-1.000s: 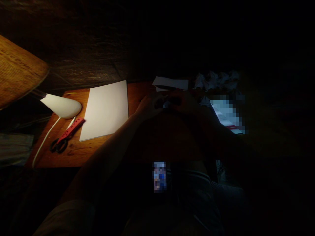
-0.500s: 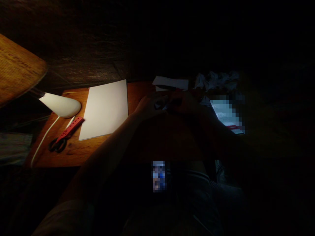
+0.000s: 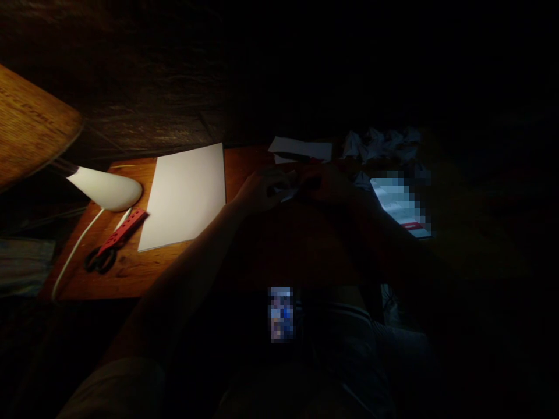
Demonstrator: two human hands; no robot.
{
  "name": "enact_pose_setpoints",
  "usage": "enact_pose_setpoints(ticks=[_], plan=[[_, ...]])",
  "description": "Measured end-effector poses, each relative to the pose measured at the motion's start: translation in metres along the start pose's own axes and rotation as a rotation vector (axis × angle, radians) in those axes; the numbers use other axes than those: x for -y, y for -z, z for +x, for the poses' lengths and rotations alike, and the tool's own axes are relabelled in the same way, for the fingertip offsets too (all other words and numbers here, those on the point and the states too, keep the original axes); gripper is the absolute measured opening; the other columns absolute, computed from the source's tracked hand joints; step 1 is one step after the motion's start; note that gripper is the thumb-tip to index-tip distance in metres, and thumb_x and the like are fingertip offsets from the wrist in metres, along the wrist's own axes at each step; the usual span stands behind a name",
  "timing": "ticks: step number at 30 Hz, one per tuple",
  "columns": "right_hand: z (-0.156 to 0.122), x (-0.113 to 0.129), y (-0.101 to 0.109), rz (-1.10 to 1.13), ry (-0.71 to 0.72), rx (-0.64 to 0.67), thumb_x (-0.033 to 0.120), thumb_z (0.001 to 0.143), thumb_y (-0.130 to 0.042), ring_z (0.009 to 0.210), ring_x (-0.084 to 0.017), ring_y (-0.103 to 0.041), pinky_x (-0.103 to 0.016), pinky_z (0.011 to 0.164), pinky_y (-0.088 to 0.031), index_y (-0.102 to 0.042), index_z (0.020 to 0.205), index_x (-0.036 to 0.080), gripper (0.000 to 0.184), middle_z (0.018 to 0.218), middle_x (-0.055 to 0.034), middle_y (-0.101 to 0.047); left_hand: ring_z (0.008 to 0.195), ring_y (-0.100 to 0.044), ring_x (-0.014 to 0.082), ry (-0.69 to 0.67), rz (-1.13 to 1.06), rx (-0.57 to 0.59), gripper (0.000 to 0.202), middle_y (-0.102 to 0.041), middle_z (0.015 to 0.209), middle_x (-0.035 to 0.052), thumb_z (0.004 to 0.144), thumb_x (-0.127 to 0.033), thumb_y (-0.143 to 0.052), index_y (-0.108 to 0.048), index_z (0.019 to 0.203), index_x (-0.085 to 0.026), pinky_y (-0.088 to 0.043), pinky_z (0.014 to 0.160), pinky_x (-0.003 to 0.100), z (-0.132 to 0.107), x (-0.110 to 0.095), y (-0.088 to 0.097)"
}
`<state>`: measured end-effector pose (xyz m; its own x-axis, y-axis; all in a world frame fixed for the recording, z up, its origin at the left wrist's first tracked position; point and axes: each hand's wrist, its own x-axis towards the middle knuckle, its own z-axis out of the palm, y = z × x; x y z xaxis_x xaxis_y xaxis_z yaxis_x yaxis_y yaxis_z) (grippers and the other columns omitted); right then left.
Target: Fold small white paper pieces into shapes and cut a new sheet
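A small piece of folded white paper point(image 3: 289, 195) is held between my two hands over the wooden table. My left hand point(image 3: 262, 187) is closed on its left side, fingers bent around it. My right hand point(image 3: 326, 181) lies in deep shadow at the paper's right side; its fingers look pinched together, though the dark hides detail. Just beyond the hands are loose strips of white paper point(image 3: 301, 146) with a dark, slim object across them. Several folded white paper shapes point(image 3: 375, 144) stand at the back right, beyond my right hand.
A stack of white sheets point(image 3: 186, 195) lies to the left. Beside it are scissors point(image 3: 116, 241) with a red cover and a white lamp point(image 3: 107, 189) with a cord and wooden-looking shade point(image 3: 35, 128). A lit screen point(image 3: 402, 203) lies at right; another glows point(image 3: 280, 314) below the table edge.
The folded paper between my hands has turned slightly and shows more of its white face. My hands stay in about the same place. The whole view has shifted a little.
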<state>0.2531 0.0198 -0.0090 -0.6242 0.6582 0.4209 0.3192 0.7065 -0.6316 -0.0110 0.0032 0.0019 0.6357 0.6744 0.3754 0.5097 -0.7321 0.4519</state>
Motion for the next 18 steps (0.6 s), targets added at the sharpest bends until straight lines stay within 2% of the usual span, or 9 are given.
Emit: enact_pose_setpoints(ticks=[3, 7, 12, 18], plan=[[-0.0002, -0.0006, -0.0003, 0.01, 0.007, -0.003, 0.02, 0.082, -0.077, 0.1, -0.024, -0.081, -0.038, 0.092, -0.062, -0.087, 0.092, 0.021, 0.015, 0.108, -0.0086, -0.088, 0.109, -0.079, 0.0272, -0.021, -0.015, -0.001, 0.015, -0.084, 0.11, 0.0099, 0.098, -0.03, -0.074, -0.082, 0.106, -0.021, -0.062, 0.099, 0.044, 0.0001, 0.0023, 0.0002], [-0.0004, 0.0, 0.0, -0.005, 0.007, 0.023, 0.02, 0.083, -0.076, 0.106, -0.024, -0.081, -0.039, 0.097, -0.062, -0.088, 0.09, 0.023, 0.014, 0.117, -0.0082, -0.088, 0.11, -0.079, 0.0269, -0.037, -0.026, 0.007, 0.014, -0.085, 0.11, 0.009, 0.094, -0.026, -0.075, -0.083, 0.105, -0.022, -0.063, 0.101, 0.044, -0.0002, 0.0048, -0.0006], [0.0002, 0.0038, 0.0027, -0.052, -0.001, 0.063, 0.02, 0.085, -0.075, 0.111, -0.026, -0.081, -0.041, 0.098, -0.061, -0.089, 0.092, 0.023, 0.016, 0.125, -0.0081, -0.087, 0.111, -0.08, 0.0272, -0.027, -0.034, -0.003, 0.012, -0.085, 0.112, 0.0082, 0.094, -0.03, -0.078, -0.083, 0.102, -0.023, -0.063, 0.103, 0.045, -0.0008, 0.0055, -0.0029], [0.0003, 0.0078, 0.005, -0.119, -0.014, 0.096, 0.018, 0.083, -0.074, 0.11, -0.028, -0.08, -0.042, 0.097, -0.061, -0.089, 0.094, 0.023, 0.019, 0.126, -0.0086, -0.086, 0.109, -0.08, 0.0254, -0.048, -0.054, -0.02, 0.011, -0.084, 0.109, 0.0077, 0.097, -0.034, -0.078, -0.083, 0.097, -0.024, -0.064, 0.098, 0.041, -0.0007, 0.0049, -0.003]])
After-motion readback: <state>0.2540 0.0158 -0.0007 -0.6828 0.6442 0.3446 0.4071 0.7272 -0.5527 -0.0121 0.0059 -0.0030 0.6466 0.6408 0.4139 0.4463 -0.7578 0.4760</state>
